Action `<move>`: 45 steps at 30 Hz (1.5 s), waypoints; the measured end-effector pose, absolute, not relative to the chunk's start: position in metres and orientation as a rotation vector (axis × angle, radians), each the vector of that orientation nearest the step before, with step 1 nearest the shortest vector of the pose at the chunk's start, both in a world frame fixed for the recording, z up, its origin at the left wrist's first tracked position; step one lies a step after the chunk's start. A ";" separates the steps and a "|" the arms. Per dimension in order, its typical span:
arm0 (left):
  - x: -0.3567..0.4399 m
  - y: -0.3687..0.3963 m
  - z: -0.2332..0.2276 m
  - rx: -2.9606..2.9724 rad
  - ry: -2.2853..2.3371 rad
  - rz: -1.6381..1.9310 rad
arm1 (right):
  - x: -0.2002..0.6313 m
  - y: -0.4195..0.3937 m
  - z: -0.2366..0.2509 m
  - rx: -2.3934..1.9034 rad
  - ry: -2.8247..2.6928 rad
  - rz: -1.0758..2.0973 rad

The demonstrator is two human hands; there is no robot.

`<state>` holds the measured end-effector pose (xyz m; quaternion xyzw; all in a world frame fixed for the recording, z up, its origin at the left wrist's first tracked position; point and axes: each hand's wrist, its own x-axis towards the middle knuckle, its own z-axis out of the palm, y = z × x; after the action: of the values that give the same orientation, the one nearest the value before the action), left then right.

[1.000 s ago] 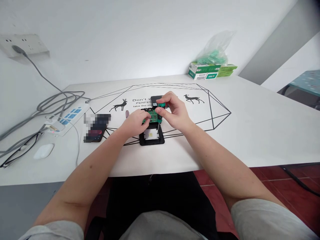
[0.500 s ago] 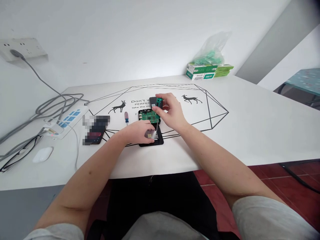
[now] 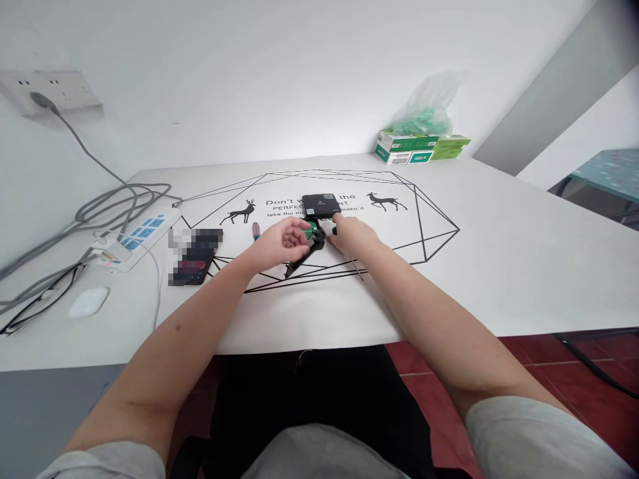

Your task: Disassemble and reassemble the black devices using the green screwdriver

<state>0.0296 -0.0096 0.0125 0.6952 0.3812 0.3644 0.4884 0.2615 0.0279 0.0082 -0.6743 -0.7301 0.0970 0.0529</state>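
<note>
So there's one green circuit board (image 3: 310, 230) sitting in one black case half (image 3: 304, 251), tilted up off the table mat (image 3: 399, 266), plus one black lid (image 3: 321, 205) lying flat just behind it and two screwdrivers: a red-handled one (image 3: 255, 231) off to the left and a thin one (image 3: 349, 256) under the right hand (image 3: 352, 234). Left hand (image 3: 279, 244) is curled closed around the case edge, fingers on the board. Right hand rests palm-down on the thin screwdriver, can't tell how tightly it's gripping.

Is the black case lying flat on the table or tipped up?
Tipped up. The left hand holds the case tilted on edge, its green board facing the right hand; only its lower corner nears the table.
</note>
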 end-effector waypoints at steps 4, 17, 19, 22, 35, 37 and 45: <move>0.032 0.002 0.012 1.186 0.894 1.206 | 0.260 0.023 0.011 -1.674 -2.483 0.080; 0.024 0.008 0.016 0.751 0.781 1.414 | 0.256 0.013 0.016 -1.004 -2.760 0.604; 0.026 0.007 0.015 0.798 0.800 1.386 | 0.261 0.013 0.021 -1.043 -2.671 0.701; 0.028 0.004 0.013 0.935 0.824 1.350 | 0.265 0.018 0.025 -1.179 -2.358 0.598; 0.020 0.011 -0.001 1.413 0.907 1.189 | 0.267 0.040 -0.005 -0.841 -2.193 0.977; 0.020 0.012 -0.001 1.413 0.871 1.195 | 0.268 0.041 -0.005 -0.853 -2.222 0.947; 0.015 0.005 0.009 1.434 0.788 1.057 | 0.268 0.037 -0.005 -0.813 -2.308 0.965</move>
<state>0.0151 0.0046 0.0090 0.6087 0.3347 0.4489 0.5621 0.2676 0.0369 -0.0049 -0.2989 -0.8490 0.3550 0.2526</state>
